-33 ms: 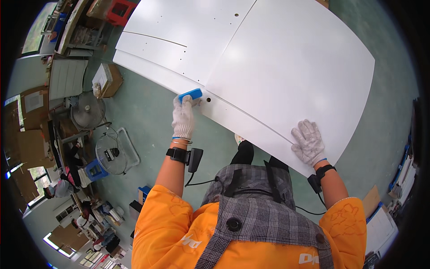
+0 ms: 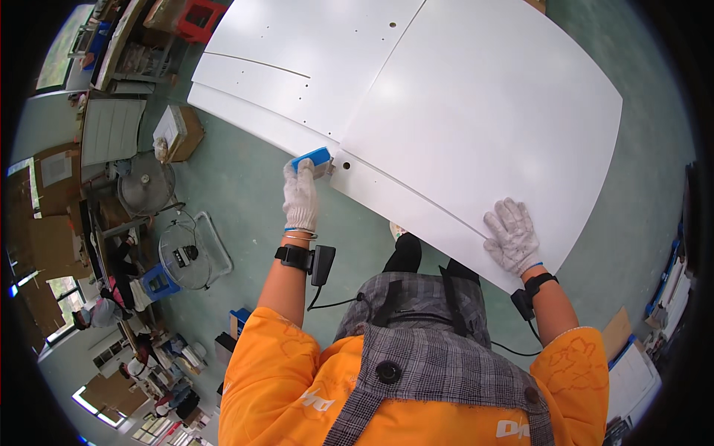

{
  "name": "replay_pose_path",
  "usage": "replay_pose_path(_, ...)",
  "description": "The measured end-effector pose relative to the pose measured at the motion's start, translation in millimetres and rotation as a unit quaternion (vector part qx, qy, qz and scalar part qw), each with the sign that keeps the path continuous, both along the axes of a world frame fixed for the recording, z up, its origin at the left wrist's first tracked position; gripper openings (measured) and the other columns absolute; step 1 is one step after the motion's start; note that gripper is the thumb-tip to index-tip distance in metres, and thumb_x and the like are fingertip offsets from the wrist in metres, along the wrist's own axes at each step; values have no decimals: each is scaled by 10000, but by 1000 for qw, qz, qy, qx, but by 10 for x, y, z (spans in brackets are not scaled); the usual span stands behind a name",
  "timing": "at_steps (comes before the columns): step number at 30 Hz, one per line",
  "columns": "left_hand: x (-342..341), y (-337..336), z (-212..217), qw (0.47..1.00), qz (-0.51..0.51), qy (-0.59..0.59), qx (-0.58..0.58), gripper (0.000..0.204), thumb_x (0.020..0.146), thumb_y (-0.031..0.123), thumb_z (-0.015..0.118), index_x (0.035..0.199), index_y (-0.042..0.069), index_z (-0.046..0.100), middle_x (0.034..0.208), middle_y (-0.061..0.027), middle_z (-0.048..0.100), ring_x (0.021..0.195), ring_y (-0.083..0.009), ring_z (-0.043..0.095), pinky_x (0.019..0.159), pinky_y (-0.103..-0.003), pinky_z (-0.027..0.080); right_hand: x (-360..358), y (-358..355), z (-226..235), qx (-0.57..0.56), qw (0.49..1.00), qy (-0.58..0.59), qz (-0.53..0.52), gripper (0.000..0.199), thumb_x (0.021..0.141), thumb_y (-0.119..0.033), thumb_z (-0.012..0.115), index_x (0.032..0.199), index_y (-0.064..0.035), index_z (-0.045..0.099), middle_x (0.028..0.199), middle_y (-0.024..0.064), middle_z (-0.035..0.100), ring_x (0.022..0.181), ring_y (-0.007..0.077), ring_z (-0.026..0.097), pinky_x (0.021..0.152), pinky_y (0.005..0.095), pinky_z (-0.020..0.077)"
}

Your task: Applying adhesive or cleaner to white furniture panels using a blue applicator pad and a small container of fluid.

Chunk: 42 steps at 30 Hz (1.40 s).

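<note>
My left hand (image 2: 300, 195), in a white knitted glove, is closed around a flat blue block (image 2: 311, 158), perhaps a sanding block. It holds the block at the near edge of a large white panel (image 2: 476, 111), beside a round dark hole (image 2: 346, 166). Some fingers and the block's underside are hidden. On the panel's near right part, my gloved right hand (image 2: 513, 236) lies flat with its fingers stretched out. Another white panel (image 2: 312, 44), with small holes and a slot, adjoins it on the left.
A cardboard box (image 2: 182, 134) stands on the green floor to the left, near a round fan (image 2: 186, 256). Past it are cluttered shelves and other people (image 2: 104, 312). A red plastic stool (image 2: 199, 18) is at the far left. Boards (image 2: 632, 372) lean at the right.
My left hand and the blue block have shifted slightly left and toward me along the panel edge. My right hand has stayed in place.
</note>
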<state>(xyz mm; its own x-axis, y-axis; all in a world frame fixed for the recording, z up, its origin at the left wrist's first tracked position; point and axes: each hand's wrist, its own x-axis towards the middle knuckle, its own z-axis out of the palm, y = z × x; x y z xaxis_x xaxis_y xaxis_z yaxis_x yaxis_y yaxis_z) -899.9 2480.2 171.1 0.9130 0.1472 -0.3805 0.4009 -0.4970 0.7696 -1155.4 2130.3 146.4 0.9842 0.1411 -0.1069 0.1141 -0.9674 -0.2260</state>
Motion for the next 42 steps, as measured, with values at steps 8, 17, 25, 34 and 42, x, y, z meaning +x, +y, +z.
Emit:
replay_pose_path(8,226,252,-204,867,100,100,-478,317,942,291,463,1069,3,498,941,-183,628,866,-302,622,895,-499,485,-12,-11,-11,7,1000,-10,6,545,776,-378,588,1282,-188,514,1403,114,406,1357,302,303,1154,476,159)
replay_pose_path(17,344,117,-11,978,9,7,-208,362,877,195,590,1160,-17,513,969,-110,614,910,-215,607,853,-355,503,23,11,50,-2,1000,24,-2,530,793,-401,572,1274,-184,524,1400,117,407,1358,296,302,1153,473,160)
replay_pose_path(25,400,-69,118,992,-111,-31,50,440,841,190,647,1222,2,531,1020,-67,614,897,-132,558,808,-251,453,24,16,47,0,1000,21,-1,539,786,-411,581,1275,-191,525,1386,108,420,1361,289,296,1154,475,155)
replay_pose_path(34,423,-170,237,985,-143,24,98,463,850,226,635,1235,-6,519,1029,-78,621,906,-141,568,826,-256,455,15,2,31,-8,1000,20,1,559,785,-438,581,1288,-199,519,1404,100,402,1364,284,285,1158,468,147)
replay_pose_path(42,447,-198,211,977,-156,2,145,467,843,268,632,1212,-1,533,992,-88,629,887,-155,583,819,-272,463,-1,-1,25,0,1000,27,-5,571,779,-430,596,1297,-206,508,1406,101,403,1367,283,285,1158,467,143)
